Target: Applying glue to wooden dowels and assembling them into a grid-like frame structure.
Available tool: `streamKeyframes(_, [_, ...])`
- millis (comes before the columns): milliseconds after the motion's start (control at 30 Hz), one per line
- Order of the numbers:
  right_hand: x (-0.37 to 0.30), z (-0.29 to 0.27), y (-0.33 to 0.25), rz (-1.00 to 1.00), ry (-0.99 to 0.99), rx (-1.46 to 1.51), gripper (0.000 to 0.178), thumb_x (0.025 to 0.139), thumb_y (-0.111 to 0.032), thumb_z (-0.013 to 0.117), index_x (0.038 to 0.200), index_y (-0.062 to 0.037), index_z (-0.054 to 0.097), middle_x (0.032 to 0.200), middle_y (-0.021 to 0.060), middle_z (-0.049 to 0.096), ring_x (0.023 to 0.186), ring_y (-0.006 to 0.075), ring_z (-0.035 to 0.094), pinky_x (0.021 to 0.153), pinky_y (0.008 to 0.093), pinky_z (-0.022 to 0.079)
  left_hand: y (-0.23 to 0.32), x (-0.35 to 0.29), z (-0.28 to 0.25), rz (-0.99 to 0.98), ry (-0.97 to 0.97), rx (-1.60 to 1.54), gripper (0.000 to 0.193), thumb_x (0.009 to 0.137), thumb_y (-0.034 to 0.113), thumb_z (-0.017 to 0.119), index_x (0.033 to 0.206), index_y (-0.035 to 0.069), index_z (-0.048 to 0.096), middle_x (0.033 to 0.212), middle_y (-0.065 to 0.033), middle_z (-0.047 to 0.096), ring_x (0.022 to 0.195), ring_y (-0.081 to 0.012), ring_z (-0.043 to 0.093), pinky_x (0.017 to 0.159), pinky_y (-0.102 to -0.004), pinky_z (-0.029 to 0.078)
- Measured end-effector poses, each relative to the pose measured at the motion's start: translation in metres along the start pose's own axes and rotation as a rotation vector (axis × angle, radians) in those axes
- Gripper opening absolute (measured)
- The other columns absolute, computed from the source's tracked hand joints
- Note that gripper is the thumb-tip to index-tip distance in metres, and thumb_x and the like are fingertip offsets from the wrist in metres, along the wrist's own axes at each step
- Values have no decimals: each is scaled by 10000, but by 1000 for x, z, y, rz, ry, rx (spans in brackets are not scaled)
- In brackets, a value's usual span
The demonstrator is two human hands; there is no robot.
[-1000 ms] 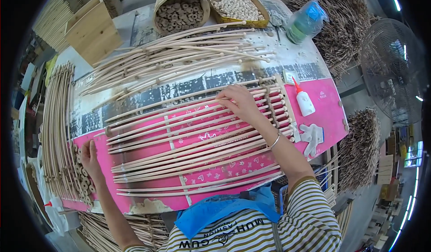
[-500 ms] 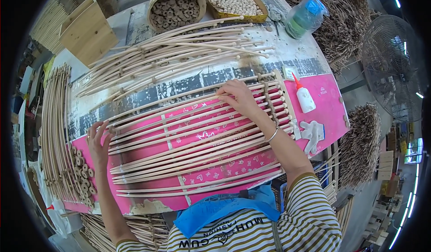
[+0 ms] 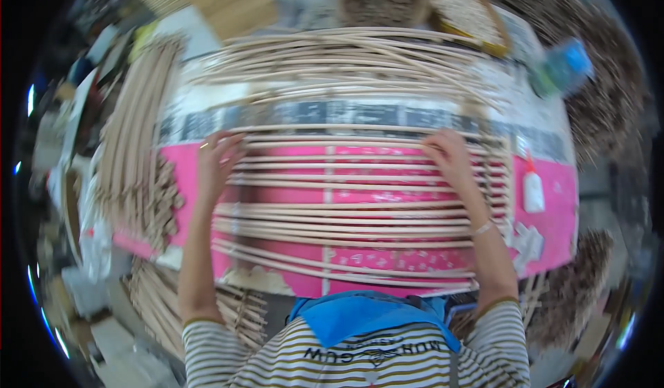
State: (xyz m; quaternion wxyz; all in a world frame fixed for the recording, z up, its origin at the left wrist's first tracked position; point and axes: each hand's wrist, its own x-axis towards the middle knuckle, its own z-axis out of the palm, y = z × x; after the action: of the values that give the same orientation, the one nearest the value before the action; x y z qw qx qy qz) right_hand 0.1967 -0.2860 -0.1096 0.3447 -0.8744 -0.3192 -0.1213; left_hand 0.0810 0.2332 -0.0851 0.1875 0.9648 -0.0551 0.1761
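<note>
Bench: scuffed, patchy finish toward the far edge.
Pink cover, along the near edge: plastic-looking sheet, smooth, faint sheen.
Rods, across the middle of the bench: pale bare wood, smooth, matt.
Box, far left corner: flat wooden boards, matt.
Bottle, by the right edge: smooth white plastic.
Glove, near right corner: white cloth, matt.
Apron, at the near edge: thin, plastic-looking, creased.
Bracelet: shiny metal.
</note>
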Motion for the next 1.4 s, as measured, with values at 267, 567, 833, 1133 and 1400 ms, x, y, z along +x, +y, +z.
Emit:
streamKeyframes(267, [2, -5, -16, 79, -42, 60, 114, 870, -107, 747, 945, -33, 705, 872, 82, 610, 863, 277, 576, 810, 376, 445, 8, -8, 1, -60, 21, 45, 332, 834, 178, 784, 1164, 183, 748, 1164, -15, 658, 1112, -279, 605, 964, -441, 445])
streamKeyframes(567, [2, -3, -15, 37, -31, -2, 79, 880, -87, 733, 939, -35, 719, 900, 82, 634, 890, 272, 592, 813, 373, 457, 3, -7, 7, -84, 2, 25, 336, 817, 166, 783, 1150, 193, 747, 1145, 0, 649, 1117, -280, 594, 976, -446, 434])
streamKeyframes(833, [3, -5, -17, 52, -37, -15, 92, 876, -90, 738, 945, -30, 725, 904, 81, 641, 894, 276, 596, 818, 377, 460, 8, -4, 11, -98, -4, 28, 337, 812, 169, 786, 1146, 192, 748, 1140, 0, 647, 1123, -272, 589, 986, -441, 432])
streamKeyframes(1133, [8, -5, -19, 27, -84, -16, 113, 876, -86, 724, 967, -20, 716, 933, 105, 651, 930, 305, 604, 844, 394, 455, 16, -12, -7, -51, 10, 140, 587, 797, 177, 805, 1357, 277, 659, 1335, -30, 605, 1291, -260, 566, 1149, -524, 338])
streamKeyframes(1400, [42, -20, -95, -147, -162, 83, 85, 891, -33, 701, 970, -1, 689, 889, 110, 602, 892, 273, 592, 836, 365, 443, 120, -51, -30, 165, 154, 264, 614, 899, 210, 676, 1491, 179, 516, 1179, -72, 634, 1170, -220, 609, 1117, -487, 404])
